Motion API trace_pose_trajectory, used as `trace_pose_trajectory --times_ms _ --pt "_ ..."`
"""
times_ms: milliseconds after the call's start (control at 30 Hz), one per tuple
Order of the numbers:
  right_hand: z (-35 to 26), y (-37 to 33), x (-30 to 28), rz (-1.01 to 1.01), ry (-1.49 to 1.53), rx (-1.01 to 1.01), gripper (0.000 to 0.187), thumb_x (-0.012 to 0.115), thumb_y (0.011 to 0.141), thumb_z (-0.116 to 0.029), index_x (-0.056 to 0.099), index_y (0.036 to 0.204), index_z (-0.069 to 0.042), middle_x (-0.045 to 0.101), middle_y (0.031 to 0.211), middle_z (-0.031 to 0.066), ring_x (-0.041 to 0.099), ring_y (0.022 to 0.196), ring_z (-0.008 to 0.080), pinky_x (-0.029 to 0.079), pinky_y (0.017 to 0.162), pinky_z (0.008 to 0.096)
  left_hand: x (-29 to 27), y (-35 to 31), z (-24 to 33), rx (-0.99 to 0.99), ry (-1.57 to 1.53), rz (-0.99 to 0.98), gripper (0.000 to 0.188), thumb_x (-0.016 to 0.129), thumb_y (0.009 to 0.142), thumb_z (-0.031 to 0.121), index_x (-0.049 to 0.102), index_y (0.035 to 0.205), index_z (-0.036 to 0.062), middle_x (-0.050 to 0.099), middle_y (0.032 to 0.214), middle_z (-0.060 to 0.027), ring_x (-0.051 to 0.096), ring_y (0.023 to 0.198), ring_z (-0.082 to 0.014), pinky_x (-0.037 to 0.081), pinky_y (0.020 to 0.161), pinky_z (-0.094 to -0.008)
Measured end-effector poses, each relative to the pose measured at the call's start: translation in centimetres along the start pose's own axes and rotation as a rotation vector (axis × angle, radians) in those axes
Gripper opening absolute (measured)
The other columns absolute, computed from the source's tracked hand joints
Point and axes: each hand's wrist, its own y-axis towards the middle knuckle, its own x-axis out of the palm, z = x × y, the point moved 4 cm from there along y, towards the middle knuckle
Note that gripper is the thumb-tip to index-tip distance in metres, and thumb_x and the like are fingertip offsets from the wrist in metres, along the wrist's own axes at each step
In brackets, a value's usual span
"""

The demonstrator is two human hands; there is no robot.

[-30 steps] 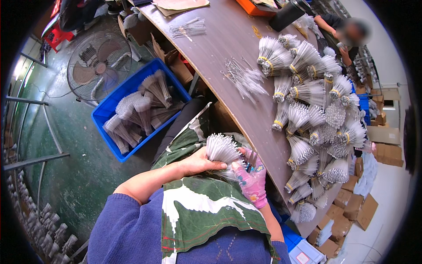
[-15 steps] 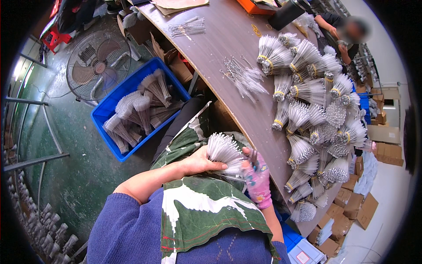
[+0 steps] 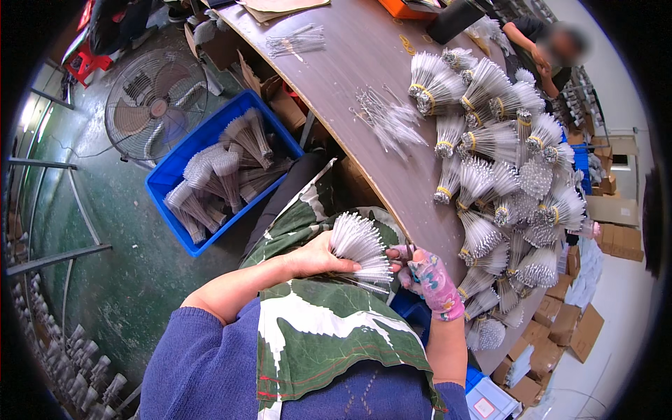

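My left hand (image 3: 318, 257) is closed around a thick bundle of thin wire brushes (image 3: 358, 245) with white bristles, held over my lap with the bristle ends fanned out. My right hand (image 3: 432, 283) wears a pink floral glove with bare fingertips. It is just right of the bundle, beside the table edge, its fingers bent and pinched together. Something small and dark shows at its fingertips, too unclear to name. A green and white patterned apron (image 3: 329, 315) covers my lap.
On the brown table (image 3: 329, 91), banded brush bundles (image 3: 483, 175) crowd the right side, with loose brushes (image 3: 388, 119) left of them. A blue crate (image 3: 183, 234) of bundles stands left, near a floor fan (image 3: 157, 105). Another person (image 3: 539, 52) sits across the table.
My right hand has moved right, away from the bundle and toward the table edge. My left hand keeps the bundle in nearly the same place. The person across has shifted their hands.
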Motion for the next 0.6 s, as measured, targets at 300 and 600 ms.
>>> trace_pose_trajectory --times_ms 300,600 --pt "-1.5 -0.9 0.4 0.024 -0.162 0.106 0.05 0.043 0.091 -0.045 0.06 0.108 -0.001 0.055 0.072 -0.0032 0.039 0.053 0.0034 0.03 0.048 0.0169 0.1 0.0 0.4 -0.011 0.039 0.002 0.045 0.074 0.07 0.01 0.055 0.11 0.002 0.061 0.103 -0.0045 0.055 0.096 -0.0126 0.042 0.09 -0.0284" --pt "-4.1 -1.7 -0.1 -0.083 -0.523 0.184 0.038 0.053 0.087 -0.037 0.067 0.095 -0.002 0.056 0.062 -0.0002 0.048 0.054 0.0053 0.036 0.05 0.0196 0.6 -0.3 1.0 -0.007 0.136 -0.008 0.046 0.074 0.067 0.011 0.055 0.108 0.0029 0.061 0.101 -0.0044 0.056 0.094 -0.013 0.042 0.089 -0.0288"
